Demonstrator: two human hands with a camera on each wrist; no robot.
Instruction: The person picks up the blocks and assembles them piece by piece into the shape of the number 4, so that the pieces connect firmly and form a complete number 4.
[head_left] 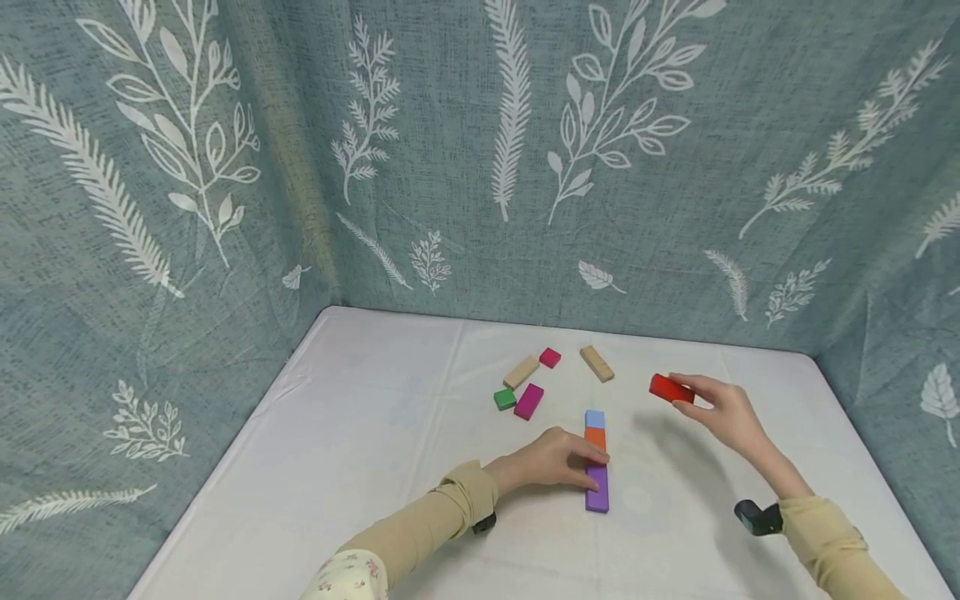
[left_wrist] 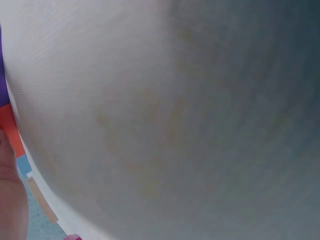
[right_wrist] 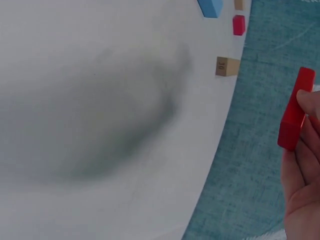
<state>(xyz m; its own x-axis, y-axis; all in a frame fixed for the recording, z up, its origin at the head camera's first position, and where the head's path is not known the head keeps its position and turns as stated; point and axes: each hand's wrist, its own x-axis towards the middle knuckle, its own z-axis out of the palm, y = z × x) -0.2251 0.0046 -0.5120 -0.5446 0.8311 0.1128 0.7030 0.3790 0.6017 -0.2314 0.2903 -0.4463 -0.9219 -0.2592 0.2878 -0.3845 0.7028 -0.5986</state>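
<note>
A light blue block (head_left: 595, 418), an orange block (head_left: 595, 437) and a purple block (head_left: 597, 499) lie end to end in a straight row on the white table. My left hand (head_left: 551, 458) reaches over this row from the left. Its forefinger crosses near the join of orange and purple, and its thumb lies on the purple block, which it grips. Part of the row is hidden under these fingers. Above the table to the right, my right hand (head_left: 722, 408) pinches a red block (right_wrist: 295, 112) between thumb and fingers, apart from the row.
Behind the row lie two plain wooden blocks (head_left: 597, 363), a small crimson block (head_left: 550, 357), a green block (head_left: 505, 399) and a magenta block (head_left: 529, 402). A patterned teal curtain (head_left: 465, 167) hangs at the back and sides of the white table (head_left: 360, 417).
</note>
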